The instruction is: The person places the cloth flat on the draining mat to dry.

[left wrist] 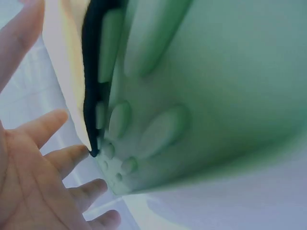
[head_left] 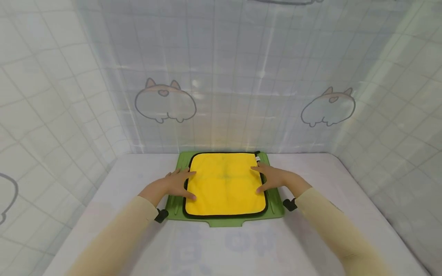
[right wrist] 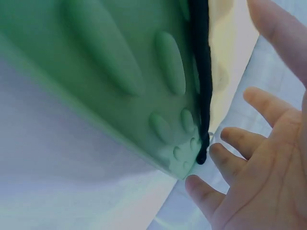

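A square yellow cloth [head_left: 224, 191] with black edging lies spread over a green board [head_left: 226, 222] in the head view. Faint crease lines cross its middle, and a small white tag [head_left: 257, 158] shows near its top right corner. My left hand [head_left: 177, 184] is at the cloth's left edge, fingers spread, thumb and index overlapping the yellow in this view. At the opposite edge my right hand [head_left: 275, 177] mirrors it, also with spread fingers. Both wrist views show the palms with fingers extended beside the black edging [left wrist: 89, 81], gripping nothing. Raised oval ridges [right wrist: 170, 62] mark the board.
The board rests on a pale table [head_left: 221, 253] with faint printed lettering. Light grid-patterned sheets [head_left: 235, 76] with animal drawings rise behind the table and on both sides. Dark wrist-worn pieces [head_left: 290, 204] sit by the cuffs.
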Demonstrator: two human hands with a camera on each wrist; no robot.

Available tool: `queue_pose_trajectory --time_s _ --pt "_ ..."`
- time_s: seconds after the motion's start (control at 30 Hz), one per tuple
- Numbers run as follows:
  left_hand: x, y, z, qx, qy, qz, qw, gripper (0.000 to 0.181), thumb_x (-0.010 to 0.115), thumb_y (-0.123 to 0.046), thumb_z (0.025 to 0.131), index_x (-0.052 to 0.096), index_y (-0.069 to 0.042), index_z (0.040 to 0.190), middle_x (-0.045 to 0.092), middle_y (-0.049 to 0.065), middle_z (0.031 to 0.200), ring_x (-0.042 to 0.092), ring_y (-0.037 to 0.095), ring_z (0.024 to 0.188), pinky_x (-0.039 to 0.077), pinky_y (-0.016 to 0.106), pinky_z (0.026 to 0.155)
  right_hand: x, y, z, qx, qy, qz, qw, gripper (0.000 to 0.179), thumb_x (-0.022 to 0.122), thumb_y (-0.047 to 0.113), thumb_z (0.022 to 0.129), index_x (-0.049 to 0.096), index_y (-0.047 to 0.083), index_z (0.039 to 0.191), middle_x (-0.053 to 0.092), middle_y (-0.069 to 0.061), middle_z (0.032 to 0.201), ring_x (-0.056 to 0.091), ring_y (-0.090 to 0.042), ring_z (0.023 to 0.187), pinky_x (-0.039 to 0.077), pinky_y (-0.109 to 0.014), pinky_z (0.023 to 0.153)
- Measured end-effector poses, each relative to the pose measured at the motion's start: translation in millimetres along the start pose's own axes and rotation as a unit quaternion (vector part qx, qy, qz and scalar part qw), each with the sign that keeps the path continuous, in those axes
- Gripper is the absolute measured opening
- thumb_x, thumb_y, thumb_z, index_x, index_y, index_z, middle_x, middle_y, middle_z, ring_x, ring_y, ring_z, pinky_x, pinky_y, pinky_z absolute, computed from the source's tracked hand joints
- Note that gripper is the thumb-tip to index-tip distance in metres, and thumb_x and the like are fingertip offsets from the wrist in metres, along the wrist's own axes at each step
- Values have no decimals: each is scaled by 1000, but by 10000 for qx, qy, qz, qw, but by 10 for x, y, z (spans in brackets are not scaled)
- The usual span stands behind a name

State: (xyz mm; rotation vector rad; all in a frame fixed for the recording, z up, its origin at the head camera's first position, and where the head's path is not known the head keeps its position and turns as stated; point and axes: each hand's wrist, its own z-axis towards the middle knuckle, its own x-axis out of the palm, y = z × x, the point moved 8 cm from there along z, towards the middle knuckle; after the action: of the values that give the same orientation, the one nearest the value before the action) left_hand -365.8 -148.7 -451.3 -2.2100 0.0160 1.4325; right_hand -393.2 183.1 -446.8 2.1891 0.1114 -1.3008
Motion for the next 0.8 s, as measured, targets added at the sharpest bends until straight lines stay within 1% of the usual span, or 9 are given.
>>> queue_pose_trajectory --time_s 0.1,0.2,0.37,0.53,0.67,0.8 --pt "3 30 -109 93 -102 -50 9999 104 78 -59 79 29 -13 159 13 23 165 5 55 147 6 72 113 -8 65 -97 -137 -98 37 9999 103 81 48 82 23 15 161 2 -22 166 7 -44 151 19 -67 115" --pt "32 50 -209 188 -189 10 9996 105 78 -60 79 30 -13 159 14 23 164 6 56 146 7 73 112 27 126 -186 -315 -134 60 9994 103 81 48 82 24 15 161 3 -23 166 7 -45 150 19 -69 113" --pt "158 45 -339 297 -236 32 9993 106 78 -63 76 32 -13 158 15 23 164 7 56 146 7 73 113 165 180 -332 -502 -77 90 9987 105 83 49 79 25 16 161 4 -21 166 7 -44 151 19 -69 113" --pt "278 19 -400 315 -247 74 9992 103 81 -58 77 34 -14 157 17 23 164 8 55 147 7 73 113 299 194 -421 -645 -104 60 9978 105 84 49 78 28 14 159 7 -22 165 11 -44 150 22 -68 113" --pt "311 9 -418 316 -319 112 9989 101 82 -55 77 35 -13 157 17 22 164 9 54 147 7 73 113 394 179 -445 -670 -87 -56 9977 101 83 47 79 30 15 159 10 -23 165 15 -45 149 24 -65 114" --pt "327 13 -417 290 -405 276 9984 101 83 -55 77 37 -13 156 19 20 164 11 53 147 8 73 113 445 169 -451 -699 -114 -138 9974 102 84 46 78 30 15 159 10 -23 165 18 -46 148 27 -65 113"
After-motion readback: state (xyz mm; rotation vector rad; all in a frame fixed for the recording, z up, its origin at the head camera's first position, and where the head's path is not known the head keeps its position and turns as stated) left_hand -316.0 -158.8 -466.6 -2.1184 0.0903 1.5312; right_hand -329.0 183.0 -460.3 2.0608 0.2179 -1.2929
